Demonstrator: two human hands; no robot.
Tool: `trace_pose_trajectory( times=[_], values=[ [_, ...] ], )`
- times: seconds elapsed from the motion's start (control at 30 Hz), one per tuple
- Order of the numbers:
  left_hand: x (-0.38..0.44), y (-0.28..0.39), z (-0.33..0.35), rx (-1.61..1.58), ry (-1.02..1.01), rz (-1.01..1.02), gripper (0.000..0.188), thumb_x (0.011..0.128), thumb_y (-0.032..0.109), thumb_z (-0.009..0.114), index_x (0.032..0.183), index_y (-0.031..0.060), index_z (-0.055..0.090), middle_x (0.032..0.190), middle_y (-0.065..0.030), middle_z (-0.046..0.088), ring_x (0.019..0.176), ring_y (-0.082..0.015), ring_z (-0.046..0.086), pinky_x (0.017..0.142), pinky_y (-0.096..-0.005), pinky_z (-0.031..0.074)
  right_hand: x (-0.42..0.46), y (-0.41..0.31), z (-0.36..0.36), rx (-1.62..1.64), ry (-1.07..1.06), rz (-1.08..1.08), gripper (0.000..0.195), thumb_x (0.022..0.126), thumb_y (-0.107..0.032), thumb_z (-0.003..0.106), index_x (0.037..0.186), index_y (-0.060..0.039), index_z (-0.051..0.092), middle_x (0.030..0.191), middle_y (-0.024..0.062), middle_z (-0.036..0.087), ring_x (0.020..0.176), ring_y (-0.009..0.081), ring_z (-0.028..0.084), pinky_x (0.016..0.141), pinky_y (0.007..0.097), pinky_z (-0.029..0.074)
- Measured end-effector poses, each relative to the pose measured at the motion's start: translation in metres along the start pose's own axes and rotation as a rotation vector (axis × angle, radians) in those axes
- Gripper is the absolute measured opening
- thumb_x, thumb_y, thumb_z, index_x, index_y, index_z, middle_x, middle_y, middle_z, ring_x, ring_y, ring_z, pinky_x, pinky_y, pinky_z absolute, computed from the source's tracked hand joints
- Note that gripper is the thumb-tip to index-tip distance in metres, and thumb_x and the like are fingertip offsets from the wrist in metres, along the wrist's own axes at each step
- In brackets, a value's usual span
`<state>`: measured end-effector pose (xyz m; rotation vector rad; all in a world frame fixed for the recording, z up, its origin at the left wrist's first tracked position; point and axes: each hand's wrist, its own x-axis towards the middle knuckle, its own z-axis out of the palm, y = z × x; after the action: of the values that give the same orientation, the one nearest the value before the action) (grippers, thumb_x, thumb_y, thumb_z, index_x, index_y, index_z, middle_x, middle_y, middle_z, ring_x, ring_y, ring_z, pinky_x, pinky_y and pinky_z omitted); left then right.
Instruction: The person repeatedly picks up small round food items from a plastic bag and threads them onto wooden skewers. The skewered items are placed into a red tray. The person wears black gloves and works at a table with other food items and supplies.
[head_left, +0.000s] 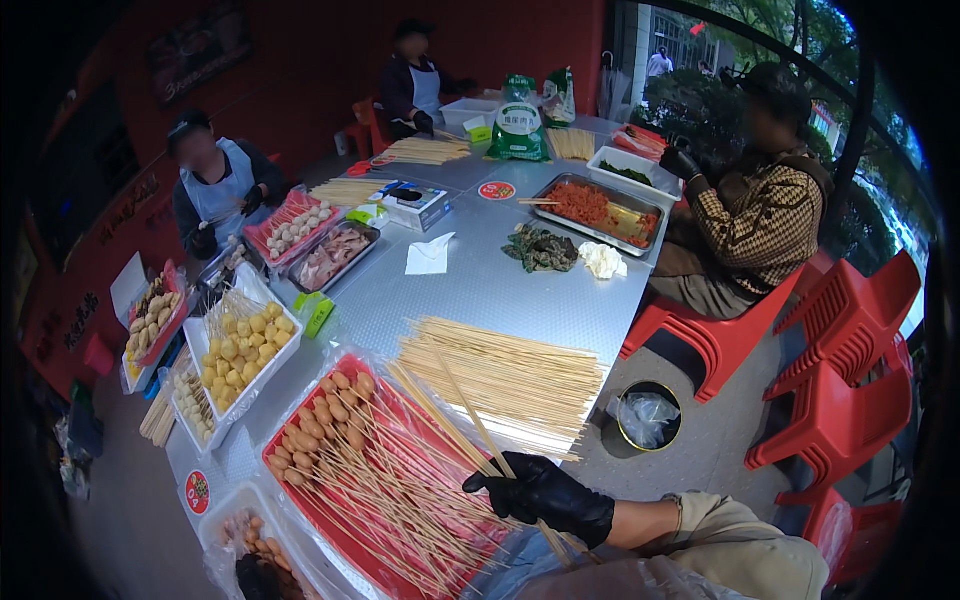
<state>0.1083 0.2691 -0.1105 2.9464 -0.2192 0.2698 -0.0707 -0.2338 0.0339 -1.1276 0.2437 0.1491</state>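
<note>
My right hand (551, 499), in a black glove, grips a bundle of bamboo skewers (442, 405) above the near corner of the table. Beneath it, a red tray (274, 442) holds skewered small brown sausages (322, 420), their sticks fanned toward me. A broad pile of loose bamboo skewers (502, 371) lies just past the tray. At the bottom edge, my black-gloved left hand (259, 577) reaches into a plastic-lined white bin (225, 506) of loose sausages (262, 544); its fingers are hidden.
White trays hold yellow skewered pieces (247, 341) at left. A steel tray (559, 180) holds shredded orange-red food, near dark leafy food (540, 249) and crumpled tissue (602, 260). Gloved co-workers sit around the table. A bin (649, 416) and stacked red chairs (832, 405) stand at right.
</note>
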Motion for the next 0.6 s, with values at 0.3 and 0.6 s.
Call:
trace_pose_trajectory(
  times=[0.3,0.6],
  values=[
    [-0.018,0.168,-0.085,-1.635,0.05,-0.551,0.027,0.086,0.013,0.048,0.105,-0.0053,0.054,0.099,-0.0135,0.058,0.094,-0.0223,0.054,0.087,-0.0319,0.043,0.005,0.015,0.006,0.198,-0.083,-0.104,0.032,0.085,-0.013,0.052,0.116,-0.0048,0.047,0.088,0.0068,0.059,0.067,0.0058,0.044,0.049,0.0182,0.035],
    [-0.023,0.247,-0.074,-1.929,-0.01,-0.498,0.031,0.086,0.018,0.051,0.113,0.0025,0.05,0.095,-0.0035,0.059,0.084,-0.0102,0.055,0.078,-0.0213,0.044,-0.002,0.01,0.009,0.06,-0.181,0.112,0.058,0.072,0.012,0.048,0.126,-0.0064,0.034,0.108,0.006,0.056,0.07,0.0065,0.046,0.045,0.0156,0.031]
  ],
)
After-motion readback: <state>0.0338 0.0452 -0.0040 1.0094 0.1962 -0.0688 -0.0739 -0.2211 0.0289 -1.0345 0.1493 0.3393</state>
